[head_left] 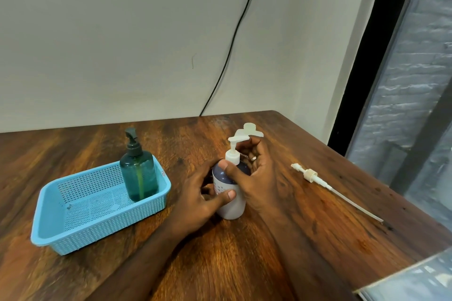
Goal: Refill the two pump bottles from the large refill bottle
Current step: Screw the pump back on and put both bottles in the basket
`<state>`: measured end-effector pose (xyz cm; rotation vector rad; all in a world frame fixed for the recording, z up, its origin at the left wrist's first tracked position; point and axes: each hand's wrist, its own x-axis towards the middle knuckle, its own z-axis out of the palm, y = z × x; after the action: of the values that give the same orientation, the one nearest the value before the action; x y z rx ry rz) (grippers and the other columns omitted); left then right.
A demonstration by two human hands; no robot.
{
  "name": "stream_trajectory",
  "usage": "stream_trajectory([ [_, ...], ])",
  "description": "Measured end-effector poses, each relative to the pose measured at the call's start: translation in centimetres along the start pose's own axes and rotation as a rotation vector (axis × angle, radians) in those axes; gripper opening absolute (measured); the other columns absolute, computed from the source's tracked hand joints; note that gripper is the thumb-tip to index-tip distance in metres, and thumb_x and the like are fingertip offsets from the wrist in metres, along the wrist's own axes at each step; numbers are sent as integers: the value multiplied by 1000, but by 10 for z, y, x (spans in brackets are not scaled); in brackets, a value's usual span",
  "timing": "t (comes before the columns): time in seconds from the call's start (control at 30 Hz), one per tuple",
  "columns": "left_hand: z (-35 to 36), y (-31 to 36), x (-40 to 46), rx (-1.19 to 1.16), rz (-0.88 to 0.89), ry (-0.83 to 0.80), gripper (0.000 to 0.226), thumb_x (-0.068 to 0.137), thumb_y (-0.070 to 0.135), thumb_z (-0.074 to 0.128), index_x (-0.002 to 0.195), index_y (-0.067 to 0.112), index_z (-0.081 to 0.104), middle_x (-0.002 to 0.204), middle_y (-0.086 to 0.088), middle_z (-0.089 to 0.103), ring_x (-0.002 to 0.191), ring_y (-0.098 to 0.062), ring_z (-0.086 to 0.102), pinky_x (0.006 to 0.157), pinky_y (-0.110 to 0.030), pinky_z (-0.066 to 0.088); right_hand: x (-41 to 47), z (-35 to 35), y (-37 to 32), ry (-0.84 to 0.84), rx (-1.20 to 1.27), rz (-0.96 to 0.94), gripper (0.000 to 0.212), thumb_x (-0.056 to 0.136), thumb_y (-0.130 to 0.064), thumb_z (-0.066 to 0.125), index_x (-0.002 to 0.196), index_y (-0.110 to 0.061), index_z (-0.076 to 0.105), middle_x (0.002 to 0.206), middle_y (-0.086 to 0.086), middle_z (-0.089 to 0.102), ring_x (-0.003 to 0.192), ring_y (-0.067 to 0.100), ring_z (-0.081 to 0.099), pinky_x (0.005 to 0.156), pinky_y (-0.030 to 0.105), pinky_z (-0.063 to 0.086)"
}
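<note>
A white and navy pump bottle stands upright at the middle of the wooden table, with its white pump head on. My left hand grips its body from the left. My right hand wraps its shoulder and neck from the right. A teal pump bottle with a black pump stands in the far right corner of a blue basket. A loose white pump with a long dip tube lies on the table to the right. The large refill bottle is mostly hidden behind my right hand; only a pale top shows.
A black cable runs down the wall behind the table. The table's right edge borders a dark-framed window. A pale surface cuts across the near right corner.
</note>
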<state>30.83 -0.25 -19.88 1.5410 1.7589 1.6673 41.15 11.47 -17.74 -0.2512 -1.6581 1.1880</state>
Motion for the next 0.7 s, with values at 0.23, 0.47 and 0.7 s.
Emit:
stream_trajectory([
  [0.23,0,2,-1,-5,-4,1,61,79,47,74,133,49,47,128,34,60,118,4,60,86,-10,50,1,0,-2,66,-18,23,50,71,-38,87,107,-39,52,100,-7,68,97,19,69,87,46,60],
  [0.47,0,1,0,-27,-4,-10,63,79,47,75,136,45,48,129,26,63,118,-2,63,87,-15,53,-1,-2,0,-20,90,33,42,87,-35,74,122,-38,51,109,6,75,104,27,72,92,61,55],
  [0.7,0,0,1,-27,-24,-11,67,77,50,75,137,43,47,130,27,62,121,-1,61,88,-15,53,-2,-1,-2,11,46,-17,48,81,-34,79,119,-38,50,109,-2,69,106,26,68,93,54,56],
])
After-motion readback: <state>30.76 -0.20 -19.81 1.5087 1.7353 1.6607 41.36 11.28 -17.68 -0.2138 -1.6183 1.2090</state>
